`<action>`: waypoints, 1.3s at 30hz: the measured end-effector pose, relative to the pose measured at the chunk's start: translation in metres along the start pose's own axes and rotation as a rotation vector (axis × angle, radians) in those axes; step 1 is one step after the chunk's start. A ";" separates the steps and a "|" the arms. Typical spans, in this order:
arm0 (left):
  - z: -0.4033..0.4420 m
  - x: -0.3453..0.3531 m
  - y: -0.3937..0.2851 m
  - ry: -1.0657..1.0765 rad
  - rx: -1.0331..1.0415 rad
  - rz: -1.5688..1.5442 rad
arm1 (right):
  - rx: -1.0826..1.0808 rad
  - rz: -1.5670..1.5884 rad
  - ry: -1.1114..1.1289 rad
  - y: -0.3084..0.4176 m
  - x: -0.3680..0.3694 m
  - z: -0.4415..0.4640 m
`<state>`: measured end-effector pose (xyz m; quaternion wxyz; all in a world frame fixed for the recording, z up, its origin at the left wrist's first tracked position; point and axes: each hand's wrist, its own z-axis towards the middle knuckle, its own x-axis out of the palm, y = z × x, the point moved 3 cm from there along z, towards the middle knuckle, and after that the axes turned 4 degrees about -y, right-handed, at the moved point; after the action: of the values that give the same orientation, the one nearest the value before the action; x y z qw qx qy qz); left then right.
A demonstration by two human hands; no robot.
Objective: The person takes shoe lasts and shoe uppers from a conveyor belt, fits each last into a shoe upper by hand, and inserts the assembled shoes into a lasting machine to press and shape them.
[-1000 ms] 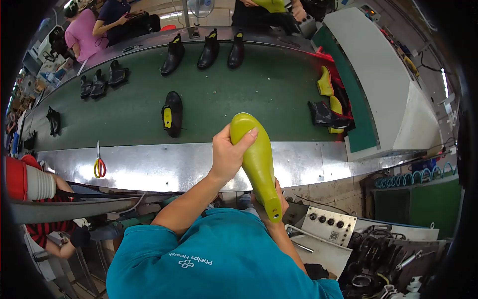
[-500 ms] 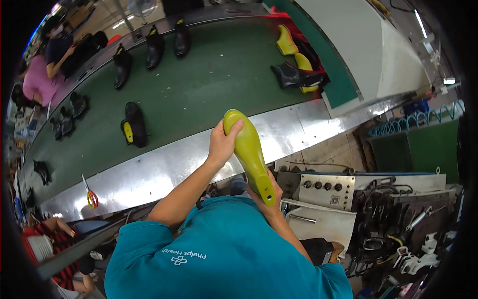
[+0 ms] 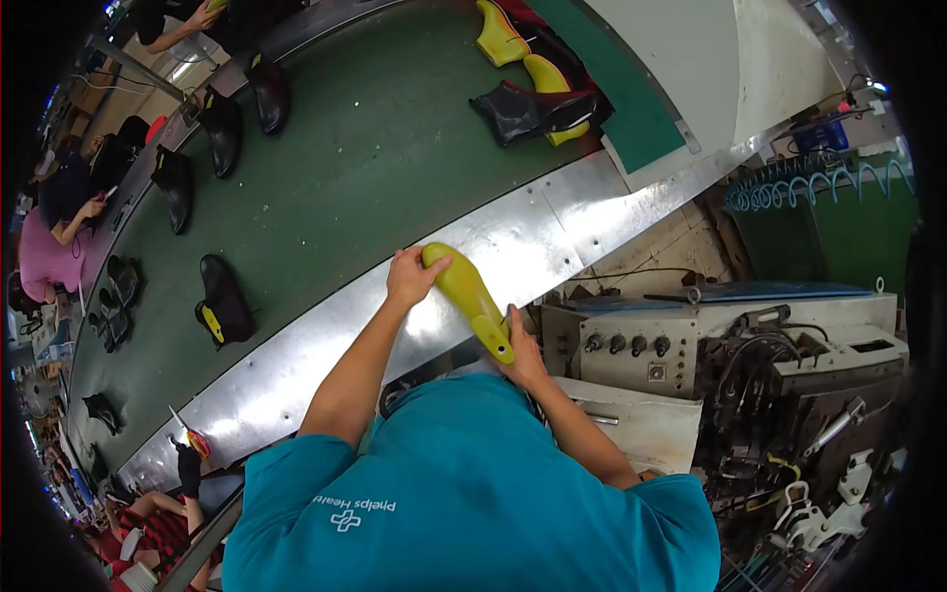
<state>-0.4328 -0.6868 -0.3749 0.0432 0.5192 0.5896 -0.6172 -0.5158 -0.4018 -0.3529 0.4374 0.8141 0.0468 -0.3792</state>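
A yellow-green shoe last (image 3: 468,296) is held between my two hands, slanting over the metal edge of the green-topped conveyor. My left hand (image 3: 412,277) grips its rounded toe end, thumb laid across the top. At the narrower heel end, which has a small hole, my right hand (image 3: 524,353) holds the last from the side; some of its fingers are hidden behind it.
Black boots (image 3: 225,301) stand and lie along the green conveyor (image 3: 345,168). More yellow lasts (image 3: 501,37) and a black boot (image 3: 518,111) lie by the white machine (image 3: 681,59). A co-worker's black-gloved hand (image 3: 187,468) is at the scissors (image 3: 198,443). A control box (image 3: 636,345) stands right.
The view has shifted and turned. The shoe last, still in both hands, now appears shorter and more tilted. A co-worker's gloved hand has come to the scissors.
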 end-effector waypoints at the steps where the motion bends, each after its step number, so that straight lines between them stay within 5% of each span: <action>1: -0.002 0.001 0.000 -0.002 0.000 -0.001 | 0.066 -0.099 0.125 0.002 -0.008 0.004; 5: -0.009 0.003 0.000 -0.091 -0.008 -0.163 | 0.065 -0.421 0.072 -0.030 -0.066 0.068; 7: -0.009 0.004 0.002 -0.118 -0.012 -0.204 | 0.050 -0.230 -0.280 -0.010 -0.109 0.129; 9: -0.010 0.007 0.002 -0.139 -0.022 -0.222 | 0.003 -0.035 -0.355 -0.022 -0.119 0.215; 13: -0.011 0.009 0.003 -0.133 -0.052 -0.298 | 0.435 1.111 -0.295 0.029 -0.103 0.333; 16: -0.012 0.008 0.001 -0.149 -0.066 -0.301 | 0.607 1.310 -0.397 0.037 -0.081 0.392; 19: -0.015 0.006 0.001 -0.130 -0.055 -0.293 | 0.668 1.041 -0.362 0.041 -0.073 0.412; 20: -0.016 0.003 0.000 -0.138 -0.045 -0.269 | 0.383 0.668 -0.556 0.048 -0.074 0.410; 23: -0.011 0.005 0.014 -0.183 -0.085 -0.393 | -0.170 0.021 -0.809 0.117 -0.104 0.336; 25: -0.004 -0.008 0.008 -0.247 -0.193 -0.615 | -0.317 -0.028 -0.698 0.154 -0.118 0.275; 27: 0.007 -0.029 0.004 -0.202 -0.359 -0.843 | -0.105 0.412 -0.309 0.171 -0.131 0.215; 28: 0.017 -0.032 0.007 -0.197 -0.359 -0.845 | -0.145 0.764 -0.346 0.175 -0.130 0.186; 30: 0.036 -0.031 0.014 0.028 -0.475 -1.433 | -0.154 1.250 -0.468 0.160 -0.115 0.148; 31: 0.031 -0.050 0.002 0.382 -0.371 -1.518 | -0.116 1.646 -0.262 0.175 -0.121 0.113; 33: 0.000 -0.096 -0.063 0.371 -0.216 -1.442 | -0.042 1.919 -0.160 0.158 -0.104 0.070; 35: -0.005 -0.104 -0.058 0.444 -0.130 -1.436 | 0.250 1.817 -0.314 0.129 -0.091 0.027; 39: -0.039 -0.117 -0.077 0.688 -0.070 -0.996 | 0.239 2.019 -0.060 0.074 -0.045 -0.053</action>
<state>-0.4075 -0.6994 -0.2325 -0.4270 0.3488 0.7617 -0.3403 -0.4869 -0.3960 -0.2554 0.4701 0.5018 -0.7115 0.1447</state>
